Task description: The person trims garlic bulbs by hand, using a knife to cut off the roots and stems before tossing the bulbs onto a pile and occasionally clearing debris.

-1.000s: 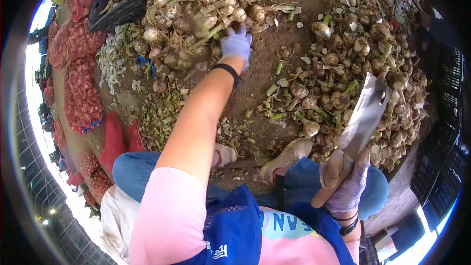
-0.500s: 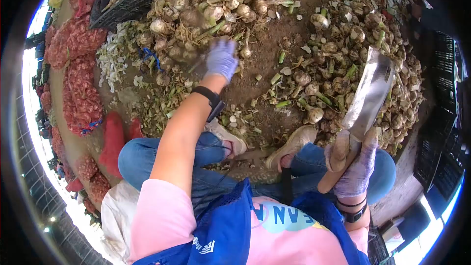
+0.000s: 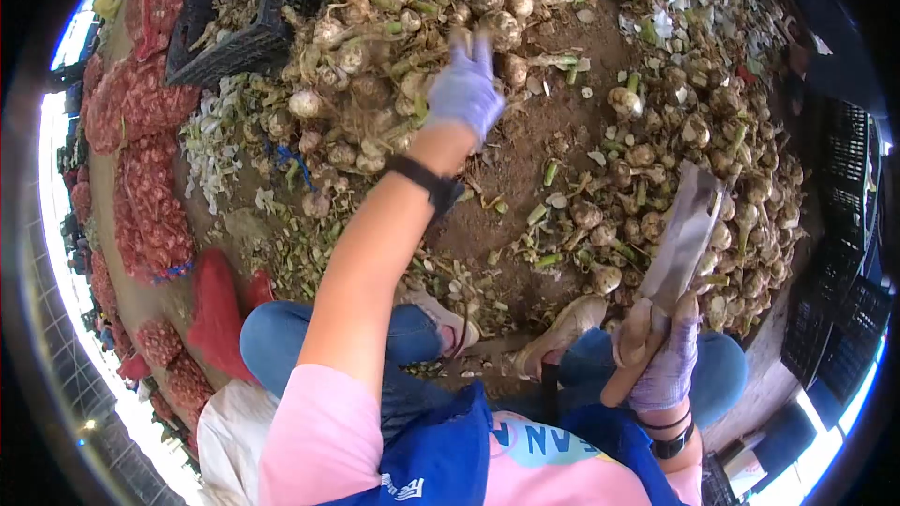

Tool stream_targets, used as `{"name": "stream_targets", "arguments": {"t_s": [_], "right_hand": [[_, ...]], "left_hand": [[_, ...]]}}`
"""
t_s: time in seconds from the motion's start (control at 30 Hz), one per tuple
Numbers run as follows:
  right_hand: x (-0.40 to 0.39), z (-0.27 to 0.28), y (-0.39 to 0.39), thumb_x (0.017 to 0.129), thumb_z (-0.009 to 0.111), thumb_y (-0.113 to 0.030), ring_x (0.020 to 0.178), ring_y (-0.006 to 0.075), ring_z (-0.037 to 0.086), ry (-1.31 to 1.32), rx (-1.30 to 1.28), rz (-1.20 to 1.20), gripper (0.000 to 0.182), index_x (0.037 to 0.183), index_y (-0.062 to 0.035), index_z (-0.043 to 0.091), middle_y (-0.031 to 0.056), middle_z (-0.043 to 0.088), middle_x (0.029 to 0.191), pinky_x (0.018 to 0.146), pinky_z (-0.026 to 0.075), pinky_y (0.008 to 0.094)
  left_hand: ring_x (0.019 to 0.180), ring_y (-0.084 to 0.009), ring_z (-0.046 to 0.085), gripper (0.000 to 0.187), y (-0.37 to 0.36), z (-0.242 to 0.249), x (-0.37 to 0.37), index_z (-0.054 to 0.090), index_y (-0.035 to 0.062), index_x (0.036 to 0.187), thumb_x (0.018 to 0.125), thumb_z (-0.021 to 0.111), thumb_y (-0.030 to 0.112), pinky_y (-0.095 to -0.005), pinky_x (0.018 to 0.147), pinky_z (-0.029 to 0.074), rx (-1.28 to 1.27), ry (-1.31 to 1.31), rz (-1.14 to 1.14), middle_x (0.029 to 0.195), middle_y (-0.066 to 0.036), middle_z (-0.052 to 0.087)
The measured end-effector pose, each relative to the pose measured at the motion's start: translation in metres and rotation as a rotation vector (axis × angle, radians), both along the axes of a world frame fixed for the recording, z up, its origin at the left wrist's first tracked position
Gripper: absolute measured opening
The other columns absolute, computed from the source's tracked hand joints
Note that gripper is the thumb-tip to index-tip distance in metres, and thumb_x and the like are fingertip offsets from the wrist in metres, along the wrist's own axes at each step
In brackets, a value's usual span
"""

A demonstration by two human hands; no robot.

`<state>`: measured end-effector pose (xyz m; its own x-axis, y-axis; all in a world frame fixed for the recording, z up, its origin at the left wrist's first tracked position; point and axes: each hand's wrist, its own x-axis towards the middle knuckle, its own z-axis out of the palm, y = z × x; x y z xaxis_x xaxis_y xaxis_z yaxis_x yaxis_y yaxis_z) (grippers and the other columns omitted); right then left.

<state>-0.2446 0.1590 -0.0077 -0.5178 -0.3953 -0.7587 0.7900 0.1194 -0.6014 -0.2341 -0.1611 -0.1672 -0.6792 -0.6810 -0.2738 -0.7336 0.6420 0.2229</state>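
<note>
Head view: a seated person in a pink shirt and blue vest, legs folded, two gloved hands out over a ground strewn with garlic and trimmings.
Left hand [image 3: 466, 94]: out at upper centre, blurred, fingers pointing up the frame with a gap showing between two of them; it's right by the near garlic pile, and whether a fingertip touches a bulb, I cannot tell.
Right hand [image 3: 669, 367]: down at lower right, wrapped around a wooden handle [image 3: 626, 380], thumb and fingers closed on it.
Cleaver [image 3: 684, 239]: in that right grip, broad metal blade tilted up and to the right, seen over the right-hand heap.
Garlic pile [image 3: 361, 84]: upper centre and just left of it, dirty bulbs tangled with stalks and roots.
Garlic heap [image 3: 755, 211]: all down the right side, more bulbs, some with green stems.
Ground [image 3: 487, 215]: bare brown earth between the two, cut stem pieces scattered along its edges.
Crate [image 3: 267, 40]: black plastic, upper left, dry stalks inside.
Blue string [image 3: 298, 164]: lying at the left edge of the pile.
Net sacks [image 3: 152, 197]: red, filled, lined up along the left.
Shoes [image 3: 567, 330]: pale, lower centre, one on each side of the middle.
Dark crates [image 3: 848, 253]: at the far right edge.
</note>
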Motion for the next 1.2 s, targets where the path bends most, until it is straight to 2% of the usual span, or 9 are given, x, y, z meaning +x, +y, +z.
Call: {"name": "stream_targets", "arguments": {"t_s": [0.23,0.3,0.43,0.47,0.5,0.6,0.83,1.17,1.2], "right_hand": [[0.009,0.034,-0.002,0.088,0.042,-0.070,0.050,0.0179,0.044,0.076,0.069,-0.122,0.067,0.067,-0.0075,0.050,0.0043,0.045,0.055,0.048,0.033,0.0276],[0.017,0.036,0.000,0.094,0.049,-0.053,0.047,0.0144,0.043,0.134,-0.012,-0.208,0.045,0.102,-0.0092,0.053,0.0013,0.047,0.062,0.045,0.036,0.0272],[0.035,0.031,0.005,0.094,0.048,-0.053,0.051,0.0150,0.046,0.157,-0.079,-0.124,0.043,0.101,-0.0107,0.053,0.0021,0.048,0.063,0.046,0.037,0.0282],[0.041,0.031,0.006,0.093,0.048,-0.056,0.052,0.0154,0.046,0.180,-0.088,-0.092,0.047,0.094,-0.0093,0.052,0.0032,0.048,0.064,0.048,0.037,0.0279],[0.047,0.031,0.005,0.091,0.047,-0.059,0.053,0.0158,0.046,0.203,-0.100,-0.059,0.052,0.088,-0.0079,0.052,0.0043,0.049,0.064,0.049,0.037,0.0276],[0.062,0.024,0.010,0.090,0.049,-0.061,0.054,0.0156,0.047,0.253,-0.149,0.052,0.053,0.087,-0.0082,0.052,0.0051,0.051,0.066,0.050,0.039,0.0274],[0.077,0.069,0.035,0.089,0.050,-0.061,0.056,0.0147,0.050,0.391,-0.184,0.129,0.053,0.090,-0.0080,0.056,0.0046,0.053,0.068,0.052,0.041,0.0258],[-0.024,0.156,0.023,0.092,0.054,-0.048,0.069,0.0094,0.052,0.890,-0.159,0.537,0.061,0.135,-0.0043,0.046,0.0035,0.058,0.090,0.056,0.041,0.0217],[-0.036,0.157,0.012,0.092,0.055,-0.048,0.073,0.0094,0.052,0.889,-0.103,0.602,0.066,0.139,-0.0045,0.043,0.0041,0.058,0.096,0.057,0.042,0.0217]], "left_hand": [[0.101,-0.0294,0.060,0.039,-0.014,-0.006,0.040,0.055,0.0051,0.116,0.079,0.066,0.004,-0.0341,0.091,0.054,0.194,0.101,0.034,0.124,-0.016,0.049],[0.103,-0.0241,0.056,0.036,-0.015,0.024,0.049,0.056,0.0054,0.104,0.073,0.072,0.000,-0.0282,0.096,0.052,0.469,0.311,0.199,0.118,-0.011,0.050],[0.095,-0.0195,0.058,0.015,-0.053,0.139,0.088,0.055,0.0080,0.086,0.078,0.068,0.007,-0.0292,0.070,0.057,0.146,0.529,0.124,0.100,-0.008,0.056],[0.099,-0.0211,0.057,0.014,-0.077,0.148,0.105,0.057,0.0079,0.087,0.080,0.068,0.012,-0.0336,0.082,0.055,-0.196,0.599,0.042,0.100,-0.006,0.056],[0.088,-0.0177,0.061,0.023,-0.090,0.178,0.110,0.064,0.0149,0.097,0.079,0.068,0.002,-0.0283,0.076,0.056,0.331,0.817,0.343,0.104,-0.007,0.062],[0.132,-0.0275,0.040,0.059,-0.198,0.189,0.155,0.045,0.0221,0.139,0.084,0.068,0.017,-0.0361,0.109,0.039,-0.408,0.458,0.179,0.147,-0.014,0.035],[0.103,-0.0191,0.062,0.036,-0.183,0.248,0.229,0.061,0.0134,0.120,0.087,0.068,0.026,-0.0338,0.083,0.054,0.061,0.498,0.173,0.116,-0.004,0.066],[0.092,-0.0080,0.059,0.029,-0.192,0.405,0.296,0.063,0.0123,0.119,0.091,0.062,0.019,-0.0222,0.081,0.049,-0.397,0.356,-0.127,0.107,0.001,0.064],[0.090,-0.0073,0.058,0.029,-0.206,0.392,0.287,0.063,0.0132,0.119,0.091,0.062,0.017,-0.0217,0.079,0.049,0.068,0.581,0.004,0.106,0.002,0.064]]}}
